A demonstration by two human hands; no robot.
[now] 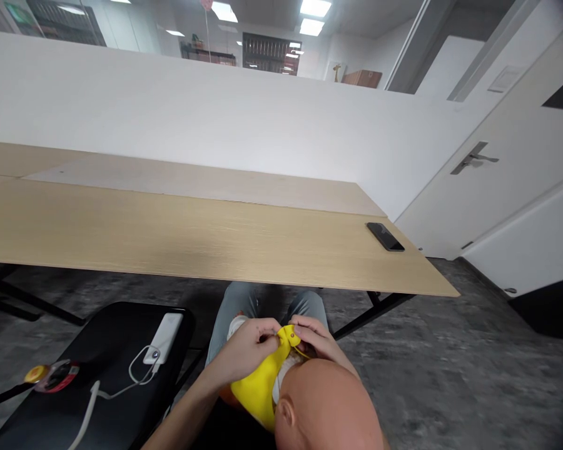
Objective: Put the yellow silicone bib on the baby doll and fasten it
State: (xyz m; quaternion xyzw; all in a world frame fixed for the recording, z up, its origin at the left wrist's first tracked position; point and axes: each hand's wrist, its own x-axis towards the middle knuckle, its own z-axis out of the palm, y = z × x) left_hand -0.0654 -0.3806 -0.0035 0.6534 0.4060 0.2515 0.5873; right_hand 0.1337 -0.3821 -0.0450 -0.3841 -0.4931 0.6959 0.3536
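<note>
Person sits at the counter (263,237), doll (331,406) on lap, its bald head toward the camera, below the counter's near edge. Yellow garment (258,390) lies over doll's body; white cloth (281,375) shows at its neck. Left hand (258,344) pinches the garment's upper edge, thumb and fingers closed narrow on it. Right hand (316,337) holds the garment's small rounded end just beside, fingertips on the yellow; its thumb is partly hidden. Hands nearly meet, between the knees of the jeans (239,303). Black phone (385,237) lies flat near the counter's right end. Left of the person, black chair (117,356) carries a white power bank (166,334) with white cable (110,395) and a red-and-yellow item (59,376), exact type unclear. White door (511,156) with metal handle stands at right.
</note>
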